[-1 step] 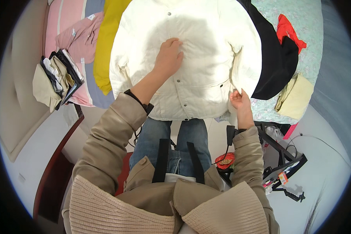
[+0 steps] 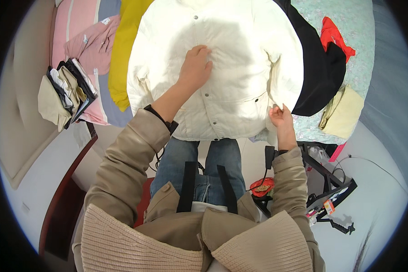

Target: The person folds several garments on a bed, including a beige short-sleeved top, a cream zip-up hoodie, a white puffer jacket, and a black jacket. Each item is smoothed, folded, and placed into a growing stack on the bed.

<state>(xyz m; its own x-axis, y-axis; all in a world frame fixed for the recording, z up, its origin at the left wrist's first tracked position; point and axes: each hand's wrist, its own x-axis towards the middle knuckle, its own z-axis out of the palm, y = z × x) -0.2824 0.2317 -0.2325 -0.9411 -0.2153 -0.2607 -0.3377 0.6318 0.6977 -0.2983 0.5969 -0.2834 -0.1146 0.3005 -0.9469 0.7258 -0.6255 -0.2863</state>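
A white quilted jacket lies spread out in front of me, its row of snap buttons running down the middle. My left hand rests on the upper front of the jacket beside the button line, fingers stretched out and holding nothing. At the lower right, my right hand pinches the cuff end of the jacket's sleeve. That sleeve hangs down along the jacket's side.
Left of the jacket lie a yellow garment, a pink garment and a stack of folded clothes. To the right are a black garment, a red cloth and a folded pale-yellow garment. A black metal frame stands lower right.
My right hand has shifted very slightly to the right and down with the cuff. My left hand stays practically where it was on the jacket.
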